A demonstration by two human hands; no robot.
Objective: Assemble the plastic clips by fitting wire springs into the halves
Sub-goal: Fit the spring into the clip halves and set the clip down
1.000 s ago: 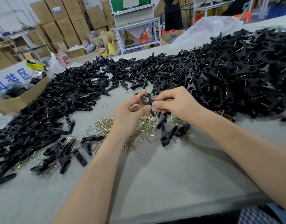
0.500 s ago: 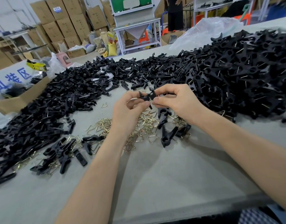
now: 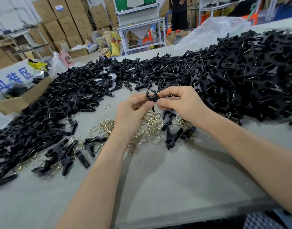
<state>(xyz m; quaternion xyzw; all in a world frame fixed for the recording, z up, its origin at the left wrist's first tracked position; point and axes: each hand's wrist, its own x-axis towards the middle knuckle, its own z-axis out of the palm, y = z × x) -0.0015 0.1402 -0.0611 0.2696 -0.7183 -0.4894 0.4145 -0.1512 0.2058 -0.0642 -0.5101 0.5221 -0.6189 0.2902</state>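
Now L hand point(image 3: 132, 114) & R hand point(image 3: 183, 104) pinch black clip point(image 3: 151, 96) — open grey table point(image 3: 158, 179) to near edge.

grey table point(image 3: 158, 187) under heaps of black clip halves point(image 3: 43, 116), assembled clips point(image 3: 241, 76), brass wire springs point(image 3: 142, 133)

Near table point(image 3: 158, 187) surface unobstructed; black clip piles point(image 3: 241, 76) block left, rear, right; wire springs point(image 3: 142, 129) litter centre.
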